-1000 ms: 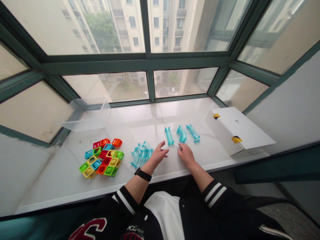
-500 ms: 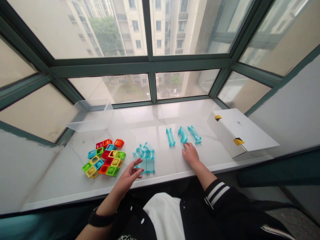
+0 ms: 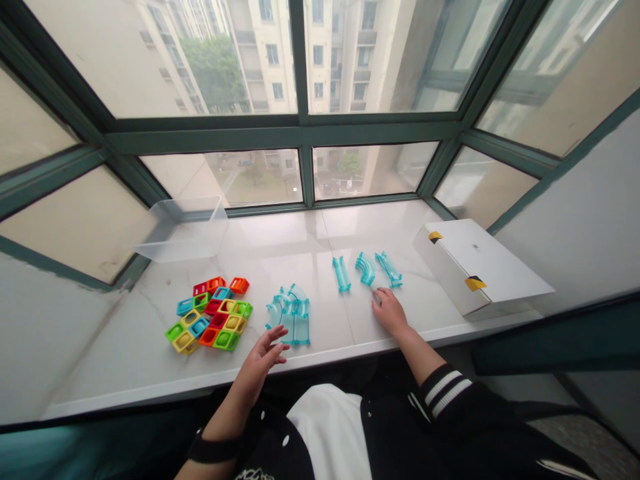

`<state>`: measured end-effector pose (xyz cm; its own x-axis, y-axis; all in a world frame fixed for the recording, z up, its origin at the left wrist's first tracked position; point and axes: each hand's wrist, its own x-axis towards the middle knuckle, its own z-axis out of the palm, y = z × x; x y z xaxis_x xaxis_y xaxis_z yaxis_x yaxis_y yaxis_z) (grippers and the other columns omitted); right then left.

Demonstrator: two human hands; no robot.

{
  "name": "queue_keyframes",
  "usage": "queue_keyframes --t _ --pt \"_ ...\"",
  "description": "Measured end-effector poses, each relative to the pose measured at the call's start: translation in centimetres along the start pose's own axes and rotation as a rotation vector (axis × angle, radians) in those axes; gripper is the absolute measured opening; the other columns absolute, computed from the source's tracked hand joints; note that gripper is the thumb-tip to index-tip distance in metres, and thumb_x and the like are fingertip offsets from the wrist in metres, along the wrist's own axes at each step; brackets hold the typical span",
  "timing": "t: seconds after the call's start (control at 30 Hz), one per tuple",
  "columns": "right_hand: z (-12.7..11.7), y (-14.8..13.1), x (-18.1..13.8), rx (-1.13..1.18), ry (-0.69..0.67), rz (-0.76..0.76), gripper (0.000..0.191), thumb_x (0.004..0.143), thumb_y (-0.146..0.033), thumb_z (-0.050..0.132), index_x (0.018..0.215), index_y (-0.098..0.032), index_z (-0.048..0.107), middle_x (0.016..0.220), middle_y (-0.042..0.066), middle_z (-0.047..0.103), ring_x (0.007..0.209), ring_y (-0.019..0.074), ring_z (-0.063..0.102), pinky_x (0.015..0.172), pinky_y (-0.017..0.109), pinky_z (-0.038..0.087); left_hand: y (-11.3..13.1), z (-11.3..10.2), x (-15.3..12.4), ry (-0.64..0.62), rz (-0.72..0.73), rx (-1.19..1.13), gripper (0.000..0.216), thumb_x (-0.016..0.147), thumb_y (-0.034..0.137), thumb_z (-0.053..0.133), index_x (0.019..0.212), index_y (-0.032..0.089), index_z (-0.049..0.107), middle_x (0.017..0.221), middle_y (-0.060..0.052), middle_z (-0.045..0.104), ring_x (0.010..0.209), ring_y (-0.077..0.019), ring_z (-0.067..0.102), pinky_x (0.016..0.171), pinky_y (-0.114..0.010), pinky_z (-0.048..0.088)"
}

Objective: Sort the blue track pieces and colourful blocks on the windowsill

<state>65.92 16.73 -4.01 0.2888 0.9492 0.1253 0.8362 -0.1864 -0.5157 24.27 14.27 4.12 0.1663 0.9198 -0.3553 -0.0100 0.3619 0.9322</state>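
Note:
Several clear light-blue track pieces are in view. A straight piece (image 3: 341, 274), a curved piece (image 3: 366, 268) and another straight piece (image 3: 389, 269) lie apart on the right half of the counter. Just below the curved piece is my right hand (image 3: 390, 311), palm down with its fingertips apart and nothing visible in them. My left hand (image 3: 261, 360) hovers with spread fingers at the lower left edge of a close group of similar blue pieces (image 3: 299, 320). It holds nothing and hides a small part of that group.
Red, yellow, green, orange and blue plastic blocks (image 3: 210, 320) lie in a cluster on the left. Behind them stands a clear plastic bin (image 3: 185, 247). A white box (image 3: 485, 267) with yellow-black tabs is on the right. Window frames bound the white counter (image 3: 280, 233) at the back.
My right hand has shifted slightly right and down, away from the curved piece. My left hand has dropped a little toward me. The blue pieces have stayed in place.

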Motion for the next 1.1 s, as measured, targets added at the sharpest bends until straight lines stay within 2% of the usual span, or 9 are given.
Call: queue_keyframes --t 0.17,0.33,0.53,0.63,0.73,0.87,1.1 --pt "-0.2 -0.2 1.1 -0.037 -0.088 -0.043 0.044 0.094 -0.021 0.060 0.137 -0.018 0.069 0.151 0.014 0.059 0.137 0.0261 0.057 0.121 0.040 0.041 -0.3 0.4 0.0 -0.006 -0.014 -0.002 0.073 0.077 0.056 0.080 0.138 0.021 0.064 0.146 -0.019 0.062 0.108 -0.0281 0.071 0.077 -0.033 0.057" --pt "0.2 -0.8 1.7 -0.063 -0.129 -0.054 0.045 0.095 -0.021 0.060 0.139 -0.017 0.067 0.152 0.014 0.059 0.138 0.0269 0.056 0.121 0.040 0.040 -0.4 0.2 -0.1 -0.040 -0.040 -0.009 0.072 0.075 0.056 0.082 0.136 0.020 0.065 0.145 -0.019 0.062 0.109 -0.0287 0.071 0.078 -0.034 0.057" --pt "-0.6 0.6 0.4 -0.028 -0.041 -0.031 0.041 0.095 -0.021 0.058 0.134 -0.018 0.069 0.140 0.013 0.066 0.130 0.0261 0.061 0.117 0.039 0.044 -0.3 0.0 -0.2 -0.053 -0.079 -0.018 0.073 0.075 0.056 0.083 0.136 0.021 0.065 0.146 -0.019 0.062 0.111 -0.0289 0.070 0.081 -0.035 0.057" --pt "-1.5 2.7 -0.9 -0.058 0.057 0.060 0.038 0.095 -0.023 0.057 0.129 -0.019 0.072 0.131 0.014 0.066 0.120 0.0269 0.065 0.111 0.040 0.049 -0.5 0.1 -0.2 -0.049 -0.079 -0.019 0.072 0.074 0.056 0.084 0.134 0.021 0.065 0.145 -0.018 0.063 0.110 -0.0284 0.070 0.081 -0.035 0.057" --pt "-2.2 4.9 -1.7 -0.117 0.137 0.173 0.037 0.094 -0.027 0.059 0.126 -0.018 0.075 0.137 0.018 0.059 0.122 0.0304 0.063 0.111 0.043 0.049 -0.7 0.4 -0.1 -0.016 -0.064 -0.028 0.072 0.074 0.057 0.083 0.133 0.021 0.066 0.143 -0.018 0.064 0.107 -0.0274 0.071 0.078 -0.034 0.056" --pt "-2.8 6.2 -1.2 -0.111 0.102 0.161 0.039 0.092 -0.026 0.062 0.128 -0.020 0.076 0.149 0.019 0.052 0.131 0.0339 0.058 0.115 0.048 0.046 -0.5 0.7 -0.1 -0.025 -0.065 -0.018 0.071 0.073 0.057 0.083 0.132 0.021 0.067 0.142 -0.019 0.065 0.108 -0.0289 0.071 0.079 -0.035 0.057" --pt "-2.5 6.0 0.2 -0.134 0.062 0.125 0.040 0.094 -0.028 0.062 0.132 -0.020 0.074 0.150 0.018 0.054 0.136 0.0336 0.055 0.118 0.049 0.044 -0.2 0.5 -0.5 -0.029 -0.077 -0.012 0.070 0.073 0.056 0.084 0.131 0.020 0.067 0.142 -0.019 0.065 0.108 -0.0286 0.071 0.080 -0.035 0.057"
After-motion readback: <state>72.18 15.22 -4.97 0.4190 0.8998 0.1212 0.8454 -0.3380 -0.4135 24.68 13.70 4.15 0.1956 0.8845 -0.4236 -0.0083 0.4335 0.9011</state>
